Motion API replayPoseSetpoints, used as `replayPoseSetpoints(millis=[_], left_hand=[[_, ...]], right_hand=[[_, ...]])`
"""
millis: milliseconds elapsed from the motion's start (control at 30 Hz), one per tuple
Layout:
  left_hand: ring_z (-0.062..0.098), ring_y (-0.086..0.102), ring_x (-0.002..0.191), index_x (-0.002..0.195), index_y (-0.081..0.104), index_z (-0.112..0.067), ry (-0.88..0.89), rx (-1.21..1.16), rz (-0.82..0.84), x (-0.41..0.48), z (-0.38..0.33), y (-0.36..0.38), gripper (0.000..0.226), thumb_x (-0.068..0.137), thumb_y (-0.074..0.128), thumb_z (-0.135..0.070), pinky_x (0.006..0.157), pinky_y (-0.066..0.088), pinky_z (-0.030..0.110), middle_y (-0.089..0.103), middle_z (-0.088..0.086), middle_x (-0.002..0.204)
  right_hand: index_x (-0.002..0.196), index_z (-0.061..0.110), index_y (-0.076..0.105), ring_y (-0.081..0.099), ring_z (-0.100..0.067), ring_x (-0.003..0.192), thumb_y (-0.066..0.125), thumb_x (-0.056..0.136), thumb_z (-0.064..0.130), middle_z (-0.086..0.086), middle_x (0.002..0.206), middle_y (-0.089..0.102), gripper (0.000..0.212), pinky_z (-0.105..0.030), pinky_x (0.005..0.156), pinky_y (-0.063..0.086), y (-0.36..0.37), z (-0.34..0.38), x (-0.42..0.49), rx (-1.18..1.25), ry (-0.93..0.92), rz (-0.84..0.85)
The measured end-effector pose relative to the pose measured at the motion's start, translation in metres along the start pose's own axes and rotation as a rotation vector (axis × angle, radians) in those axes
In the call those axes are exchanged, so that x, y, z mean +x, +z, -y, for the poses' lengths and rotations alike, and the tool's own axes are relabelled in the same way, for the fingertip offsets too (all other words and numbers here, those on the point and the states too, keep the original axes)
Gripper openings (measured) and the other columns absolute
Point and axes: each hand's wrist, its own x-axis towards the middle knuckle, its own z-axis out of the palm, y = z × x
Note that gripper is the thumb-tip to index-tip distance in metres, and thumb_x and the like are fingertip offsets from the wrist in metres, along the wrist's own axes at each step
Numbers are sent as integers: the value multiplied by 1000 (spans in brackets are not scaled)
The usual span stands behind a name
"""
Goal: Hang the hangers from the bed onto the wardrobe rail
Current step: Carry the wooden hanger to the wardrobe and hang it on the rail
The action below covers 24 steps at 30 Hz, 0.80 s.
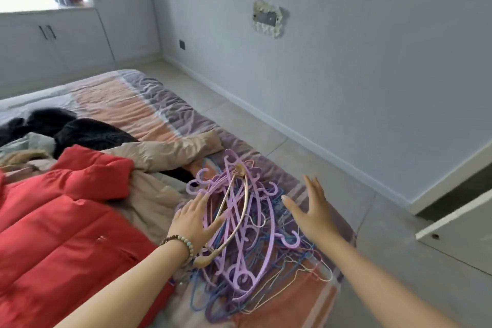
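Observation:
A tangled pile of hangers (247, 234) lies on the near right corner of the bed (149, 112). Most are purple plastic, with thin blue and white wire ones beneath. A beige hanger (241, 210) lies on top. My left hand (193, 218), with a bead bracelet on the wrist, hovers at the pile's left edge with fingers spread and straight, its thumb close to the beige hanger. My right hand (311, 208) is held open over the pile's right side, fingers straight, gripping nothing. No wardrobe rail is in view.
A red padded jacket (61, 224), a beige coat (170, 152) and dark clothes (80, 130) cover the bed's left part. Tiled floor (292, 146) runs between bed and wall. A white wardrobe door edge (452, 224) stands at the right. Low cabinets (48, 45) line the window wall.

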Motion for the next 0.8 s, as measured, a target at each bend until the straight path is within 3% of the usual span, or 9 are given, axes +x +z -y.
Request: replayPoseSetpoints(millis=[100, 400, 600, 700, 800], left_hand=[[16, 13, 144, 149, 7, -23, -66, 29, 66, 11, 34, 39, 81, 86, 36, -65, 117, 18, 37, 9, 0, 157], [26, 5, 145, 148, 7, -29, -91, 61, 247, 42, 59, 141, 80, 85, 46, -59, 118, 16, 41, 2, 7, 158], [30, 9, 143, 135, 41, -26, -59, 126, 255, 55, 61, 181, 54, 87, 54, -45, 116, 20, 45, 6, 11, 156], [29, 22, 137, 119, 55, -21, -83, 110, 179, 59, 65, 190, 33, 89, 55, -35, 113, 25, 42, 22, 12, 149], [27, 34, 127, 112, 62, -16, -73, 109, 108, 59, 69, 195, 30, 93, 50, -36, 108, 30, 37, 37, 8, 137]], right_hand=[[151, 31, 10, -2, -11, 146, 53, 88, 52, 12, 159, -7, 79, -43, 119, 12, 61, -31, 8, 4, 36, 105], [150, 29, 16, 6, -14, 146, 53, 90, 49, 10, 159, 0, 74, -41, 117, 18, 188, -111, 14, 26, 189, 383], [148, 30, 23, 10, -15, 146, 50, 91, 49, 9, 158, 8, 66, -39, 116, 20, 223, -144, 9, 100, 271, 438], [147, 30, 25, 12, -15, 146, 49, 91, 50, 10, 158, 11, 64, -39, 115, 22, 234, -151, 4, 124, 293, 451], [147, 30, 26, 14, -14, 145, 49, 91, 50, 9, 157, 13, 64, -39, 116, 23, 238, -150, 1, 142, 306, 441]])
